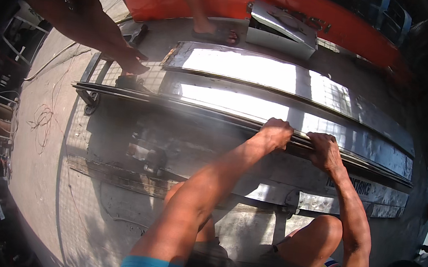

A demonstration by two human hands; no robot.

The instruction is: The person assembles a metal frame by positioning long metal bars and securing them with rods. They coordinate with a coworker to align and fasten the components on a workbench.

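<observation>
A bundle of long, thin, dark-edged strips [201, 110] runs across the middle of the view from left to right. My left hand [276, 134] is closed round its near-middle part, fingers curled over the top edge. Just to the right, my right hand [325, 149] grips the same bundle, its fingers also folded over the edge. Beyond the strips lie two long pale panels, a far panel [242, 63] and a nearer panel [218, 95], brightly lit by the sun. The undersides of the strips are hidden by my hands.
Another person's hand [133, 65] is near the bundle's left end, by a dark metal frame [91, 71]. That person's sandalled foot [219, 34] stands beside a grey metal box [281, 41]. A red panel [212, 0] borders the back. Thin wire [43, 123] lies on the floor.
</observation>
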